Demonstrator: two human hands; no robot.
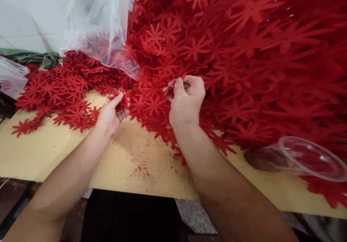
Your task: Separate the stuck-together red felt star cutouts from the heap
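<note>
Red flower-shaped pieces with long narrow petals form a tall heap (249,54) at the centre and right, and a lower pile (54,86) on the left. My left hand (112,113) is closed around a red flower piece, whose petals show between the thumb and fingers. To its right, my right hand (187,97) is raised in front of the big heap, its thumb and index finger pinched together. A bit of red shows at those fingertips, too small to make out.
A clear plastic bag (94,21) hangs behind the left pile. On the right, a transparent plastic tub (311,159) lies on the wooden table (116,169). Red crumbs dot the table near its front edge. Green cloth (35,57) lies at the back left.
</note>
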